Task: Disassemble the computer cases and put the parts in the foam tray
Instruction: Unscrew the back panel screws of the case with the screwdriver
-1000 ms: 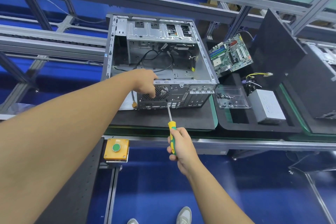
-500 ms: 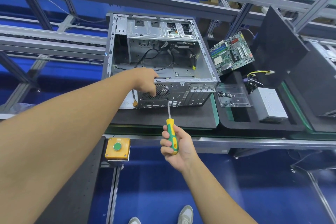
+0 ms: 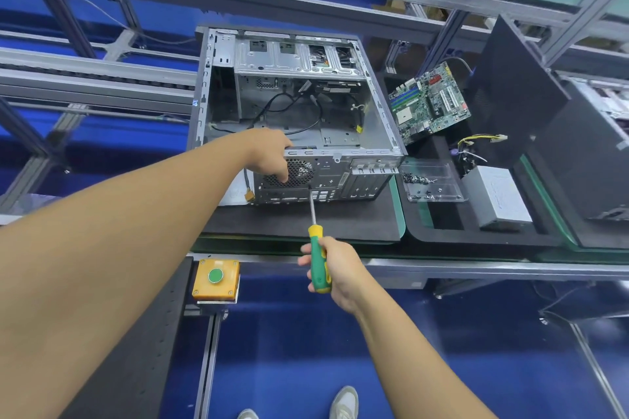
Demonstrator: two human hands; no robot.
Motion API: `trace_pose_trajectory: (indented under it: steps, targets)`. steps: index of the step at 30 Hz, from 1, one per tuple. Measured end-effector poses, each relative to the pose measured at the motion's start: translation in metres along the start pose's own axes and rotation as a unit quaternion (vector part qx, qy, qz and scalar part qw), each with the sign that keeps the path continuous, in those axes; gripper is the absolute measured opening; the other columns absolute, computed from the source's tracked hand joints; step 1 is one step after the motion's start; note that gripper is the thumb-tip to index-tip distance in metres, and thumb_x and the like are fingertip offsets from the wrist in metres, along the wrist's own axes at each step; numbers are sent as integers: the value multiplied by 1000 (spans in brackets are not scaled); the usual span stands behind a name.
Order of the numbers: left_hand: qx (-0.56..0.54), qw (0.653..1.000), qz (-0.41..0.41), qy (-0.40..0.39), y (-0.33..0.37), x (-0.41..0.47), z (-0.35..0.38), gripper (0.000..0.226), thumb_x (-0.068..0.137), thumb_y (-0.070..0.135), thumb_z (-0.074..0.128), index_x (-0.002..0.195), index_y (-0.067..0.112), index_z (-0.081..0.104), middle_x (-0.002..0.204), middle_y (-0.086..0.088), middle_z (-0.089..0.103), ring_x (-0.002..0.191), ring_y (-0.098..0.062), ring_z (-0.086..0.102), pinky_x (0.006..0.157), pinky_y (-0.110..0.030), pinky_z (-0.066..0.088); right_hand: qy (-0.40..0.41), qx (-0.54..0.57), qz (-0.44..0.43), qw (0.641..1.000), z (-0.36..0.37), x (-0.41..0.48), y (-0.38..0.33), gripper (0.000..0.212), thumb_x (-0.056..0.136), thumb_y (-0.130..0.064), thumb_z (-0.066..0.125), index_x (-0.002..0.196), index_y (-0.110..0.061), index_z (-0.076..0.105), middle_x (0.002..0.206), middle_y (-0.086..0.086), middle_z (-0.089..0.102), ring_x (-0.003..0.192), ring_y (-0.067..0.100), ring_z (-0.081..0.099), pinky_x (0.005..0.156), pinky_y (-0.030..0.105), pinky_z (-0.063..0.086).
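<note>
Bench: computer case [image 3: 340, 133] on black mat [image 3: 340, 224];
Hands: left hand [image 3: 269, 156] grasps its rear rim; right hand [image 3: 340, 270] grasps screwdriver [image 3: 318, 262];
Advice: seat tip square, push firmly

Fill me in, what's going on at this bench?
A person is stripping an open case. The left hand grips its rear edge by the fan grille; the right hand holds a screwdriver with the tip at the rear panel. The motherboard and power supply already sit in the foam tray to the right, with a clear box of screws.
</note>
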State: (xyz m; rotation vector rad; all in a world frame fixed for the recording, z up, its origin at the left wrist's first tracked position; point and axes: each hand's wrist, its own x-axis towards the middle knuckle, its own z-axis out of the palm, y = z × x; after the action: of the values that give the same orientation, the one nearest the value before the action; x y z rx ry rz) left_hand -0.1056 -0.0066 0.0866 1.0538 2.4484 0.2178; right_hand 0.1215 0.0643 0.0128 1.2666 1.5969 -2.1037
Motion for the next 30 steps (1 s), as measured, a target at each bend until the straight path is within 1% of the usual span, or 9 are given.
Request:
trace_pose_trajectory:
  steps: [3, 6, 11, 14, 16, 20, 25, 28, 30]
  targets:
    - [5, 1000, -1, -3, 0, 0, -1, 69, 82, 38, 73, 141, 11, 48, 74, 13, 43, 86, -23, 49, 56, -29, 33, 25, -76, -56, 995, -9, 2, 5, 19, 101, -26, 46, 100, -14, 61, 84, 4, 64, 69, 18, 51, 52, 29, 51]
    - [12, 1000, -2, -7, 0, 0, -1, 64, 82, 37, 74, 136, 11, 51, 74, 12, 46, 82, -23, 50, 55, -29, 34, 48, -112, -103, 987, -14, 2, 8, 12, 98, -31, 54, 99, -19, 49, 90, 4, 53, 64, 15, 56, 55, 32, 59]
    - [13, 1000, -8, -8, 1, -1, -2, 67, 83, 37, 72, 141, 13, 48, 80, 7, 51, 85, -22, 51, 57, -29, 35, 21, -91, -62, 994, -11, 1, 4, 26, 99, -46, 52, 102, -20, 50, 90, 5, 55, 51, 14, 51, 44, 25, 42]
    - [20, 1000, -7, -9, 2, -2, -1, 69, 83, 38, 72, 142, 13, 47, 89, 5, 58, 86, -21, 51, 60, -29, 37, -7, -8, -16, 1000, -7, 2, 6, 32, 106, -36, 39, 111, -11, 59, 81, 6, 65, 58, 18, 50, 49, 28, 43]
    - [20, 1000, -7, -12, 2, -2, -2, 70, 83, 38, 72, 142, 12, 47, 84, 6, 55, 85, -22, 52, 62, -30, 39, 1, -12, -24, 1000, -6, 2, 11, 29, 104, -24, 37, 111, -10, 61, 78, 3, 68, 64, 18, 50, 56, 29, 44]
    - [21, 1000, -7, -18, 1, -1, -3, 76, 82, 39, 73, 146, 10, 42, 77, 10, 51, 87, -23, 55, 67, -31, 41, 39, -40, -89, 994, -8, 4, 19, 10, 100, -22, 50, 105, -15, 55, 92, 6, 59, 71, 18, 59, 65, 36, 61]
    - [19, 1000, -7, -15, 0, 0, -1, 81, 82, 39, 73, 150, 11, 38, 75, 12, 51, 85, -23, 55, 68, -31, 40, 43, -67, -92, 993, -10, 3, 13, 20, 94, -23, 63, 100, -22, 44, 95, 4, 54, 63, 16, 58, 53, 29, 54]
    - [16, 1000, -9, -14, 0, 0, -1, 83, 82, 39, 73, 151, 12, 36, 75, 11, 53, 81, -19, 56, 61, -30, 38, 33, -51, -62, 996, -11, 4, 9, 19, 99, -36, 57, 106, -20, 52, 96, 6, 62, 64, 16, 56, 51, 28, 49]
    - [16, 1000, -11, -11, -1, 0, -1, 82, 82, 39, 73, 150, 12, 38, 73, 10, 53, 72, -11, 53, 56, -27, 36, 27, -6, -27, 999, -10, 3, 7, 24, 102, -35, 47, 111, -16, 60, 93, 6, 71, 64, 18, 54, 52, 29, 48]
